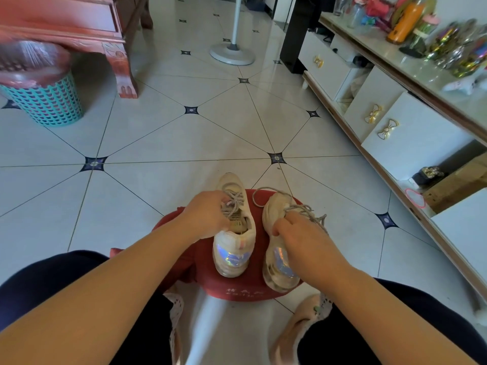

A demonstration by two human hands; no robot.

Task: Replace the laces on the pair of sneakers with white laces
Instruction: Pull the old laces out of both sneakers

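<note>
Two cream sneakers with shiny iridescent heel patches stand heels toward me on a round red stool. Both carry grey speckled laces. My left hand grips the left sneaker at its tongue and collar, fingers curled by the grey laces. My right hand grips the right sneaker over its opening, and its grey lace trails loose over the toe and off to the right. No white laces are in view.
The stool stands on a tiled floor between my knees. A white cabinet with gold bow handles runs along the right. A teal bin and a wooden furniture leg stand far left; a fan base stands ahead.
</note>
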